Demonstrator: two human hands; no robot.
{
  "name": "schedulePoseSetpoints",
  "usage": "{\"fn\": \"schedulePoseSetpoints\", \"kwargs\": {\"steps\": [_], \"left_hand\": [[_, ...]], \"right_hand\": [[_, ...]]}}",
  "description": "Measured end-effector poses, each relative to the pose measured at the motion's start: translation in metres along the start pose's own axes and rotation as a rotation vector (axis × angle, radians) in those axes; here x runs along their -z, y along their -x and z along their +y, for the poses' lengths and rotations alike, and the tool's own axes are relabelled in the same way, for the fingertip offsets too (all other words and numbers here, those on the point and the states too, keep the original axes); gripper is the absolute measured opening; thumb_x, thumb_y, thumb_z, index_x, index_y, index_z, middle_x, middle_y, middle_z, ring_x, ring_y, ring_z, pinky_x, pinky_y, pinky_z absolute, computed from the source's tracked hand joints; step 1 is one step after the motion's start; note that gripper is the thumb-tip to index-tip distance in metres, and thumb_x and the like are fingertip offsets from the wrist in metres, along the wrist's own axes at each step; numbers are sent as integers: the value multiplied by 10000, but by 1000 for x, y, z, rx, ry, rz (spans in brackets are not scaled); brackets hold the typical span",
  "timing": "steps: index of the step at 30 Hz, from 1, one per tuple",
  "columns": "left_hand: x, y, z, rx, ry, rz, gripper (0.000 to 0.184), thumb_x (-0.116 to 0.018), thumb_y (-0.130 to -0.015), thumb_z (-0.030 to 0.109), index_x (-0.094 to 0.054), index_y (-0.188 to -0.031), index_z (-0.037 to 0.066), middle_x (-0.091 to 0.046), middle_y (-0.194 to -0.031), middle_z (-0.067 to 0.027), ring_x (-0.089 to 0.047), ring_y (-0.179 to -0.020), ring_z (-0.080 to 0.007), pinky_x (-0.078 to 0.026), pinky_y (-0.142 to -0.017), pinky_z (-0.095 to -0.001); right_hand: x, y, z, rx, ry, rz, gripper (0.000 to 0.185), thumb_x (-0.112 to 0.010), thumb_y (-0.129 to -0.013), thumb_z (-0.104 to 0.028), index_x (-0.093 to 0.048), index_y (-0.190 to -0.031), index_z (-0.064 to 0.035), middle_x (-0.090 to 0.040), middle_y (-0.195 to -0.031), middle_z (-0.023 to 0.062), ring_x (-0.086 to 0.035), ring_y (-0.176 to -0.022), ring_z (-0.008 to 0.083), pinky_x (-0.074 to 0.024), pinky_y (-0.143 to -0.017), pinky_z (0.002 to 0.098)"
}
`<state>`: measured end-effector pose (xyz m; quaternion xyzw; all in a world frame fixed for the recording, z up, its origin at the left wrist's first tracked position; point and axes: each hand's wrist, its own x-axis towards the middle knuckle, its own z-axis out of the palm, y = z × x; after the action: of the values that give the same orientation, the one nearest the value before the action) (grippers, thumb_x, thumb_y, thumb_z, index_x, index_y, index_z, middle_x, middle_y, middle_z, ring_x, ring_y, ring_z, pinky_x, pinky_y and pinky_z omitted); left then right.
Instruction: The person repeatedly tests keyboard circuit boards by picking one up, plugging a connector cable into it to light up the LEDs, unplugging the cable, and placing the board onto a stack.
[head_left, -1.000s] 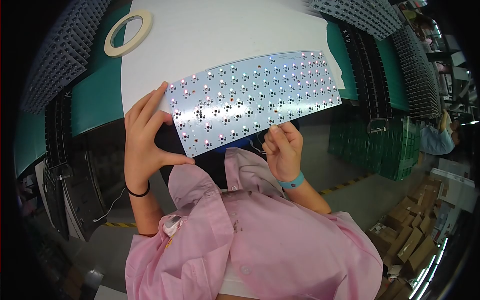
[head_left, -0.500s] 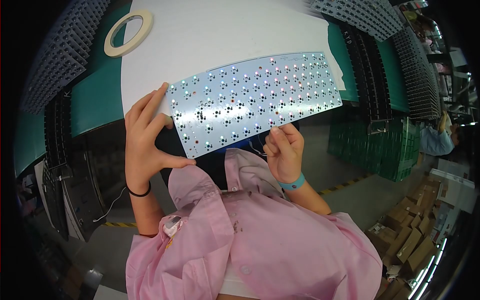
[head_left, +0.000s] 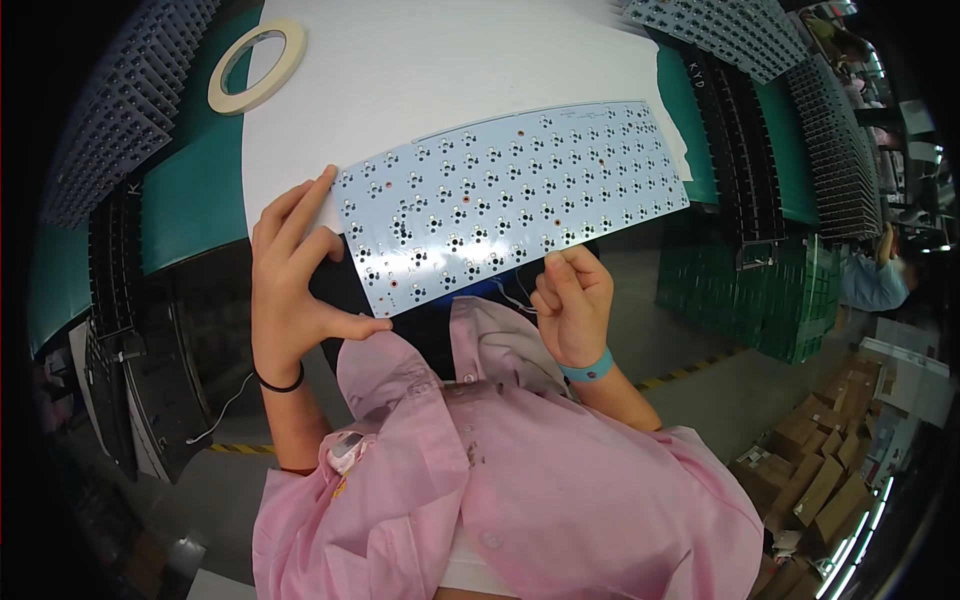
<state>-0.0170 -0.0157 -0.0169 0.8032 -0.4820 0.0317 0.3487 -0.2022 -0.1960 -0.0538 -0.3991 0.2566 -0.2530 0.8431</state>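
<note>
A light-blue keyboard circuit board (head_left: pixel 510 190), dotted with rows of small holes and LED spots, is tilted in front of me over the near edge of the white sheet. My left hand (head_left: pixel 290 270) grips its left end, fingers along the side and thumb at the lower left corner. Against the lower edge, right of the middle, my right hand (head_left: pixel 575 300) is closed in a pinch. What lies between those fingertips is hidden. A thin white cable (head_left: pixel 512 294) runs below the board, close to the right hand.
A roll of masking tape (head_left: pixel 257 67) lies on the white sheet (head_left: pixel 450 60). Boards stand in rows at left (head_left: pixel 130 100) and right (head_left: pixel 830 140), beside black slotted rails (head_left: pixel 735 150). Green crates (head_left: pixel 750 290) and cardboard boxes (head_left: pixel 815 465) are at right, near another person (head_left: pixel 873 280).
The coloured LEDs across the board were lit and now look dark. The board's right end and my right hand have shifted slightly to the right; my left hand has barely moved.
</note>
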Motion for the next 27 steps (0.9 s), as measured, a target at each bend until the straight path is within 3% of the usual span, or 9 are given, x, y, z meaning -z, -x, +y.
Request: {"fn": "schedulePoseSetpoints", "kwargs": {"steps": [6,11,13,15,16,20,21,25,27], "left_hand": [[0,0,0,-5,-19,-4,663,-764,-346,571,-402,-605,80,-512,-1283,-114,-447,-1119,-311,-326,-926,-393],[-2,1,-7,9,-15,7,712,-729,-337,633,-370,-614,84,-495,-1305,-108,-459,-1099,-315,-337,-917,-395],[-4,2,-10,56,41,42,755,-679,-349,707,-449,-661,59,-525,-1249,-126,-472,-1068,-303,-364,-885,-385],[-7,1,-11,97,103,75,830,-630,-361,780,-528,-707,33,-555,-1193,-144,-484,-1037,-290,-390,-853,-376],[-8,0,-9,91,107,74,830,-630,-361,780,-528,-707,33,-555,-1193,-144,-484,-1037,-290,-390,-853,-376],[-10,-2,3,302,258,158,998,-458,-535,865,-630,-961,-21,-568,-1027,-159,-497,-963,-254,-428,-769,-340],[-9,-2,3,301,256,163,998,-458,-535,865,-630,-961,-21,-568,-1027,-159,-497,-963,-254,-428,-769,-340],[-7,-2,-5,270,398,167,957,-317,-733,791,-558,-1179,-20,-528,-923,-142,-493,-920,-230,-433,-709,-302],[-9,-4,-4,268,424,186,912,-308,-760,759,-570,-1150,-23,-529,-941,-145,-494,-919,-237,-430,-717,-303]], "right_hand": [[6,0,-3,-56,-23,5,6,-526,-852,-14,-530,-854,-16,-319,-563,-49,-226,-470,34,-193,-413,168],[5,2,-13,315,480,137,153,-596,-775,46,-573,-920,1,-372,-550,-50,-257,-458,43,-234,-438,150],[4,1,-29,446,600,198,213,-615,-753,58,-581,-954,-1,-392,-555,-51,-279,-464,44,-246,-452,144],[-1,-3,-45,759,896,181,290,-623,-715,86,-592,-987,-9,-506,-586,-11,-372,-471,62,-300,-454,158],[-5,-6,-51,763,899,187,290,-623,-715,86,-592,-987,-9,-506,-586,-11,-372,-471,62,-300,-454,158],[-24,-30,-69,945,1266,-171,332,-619,-695,88,-595,-1010,-12,-597,-656,36,-466,-491,105,-368,-466,199],[-27,-35,-73,951,1263,-175,332,-619,-695,88,-595,-1010,-12,-597,-656,36,-466,-491,105,-368,-466,199],[-36,-54,-87,1092,1308,-309,320,-611,-682,77,-601,-988,-16,-623,-684,55,-509,-497,150,-411,-483,243],[-39,-64,-88,1119,1301,-302,318,-595,-686,82,-607,-985,-24,-614,-680,48,-481,-492,140,-393,-479,233]]}}
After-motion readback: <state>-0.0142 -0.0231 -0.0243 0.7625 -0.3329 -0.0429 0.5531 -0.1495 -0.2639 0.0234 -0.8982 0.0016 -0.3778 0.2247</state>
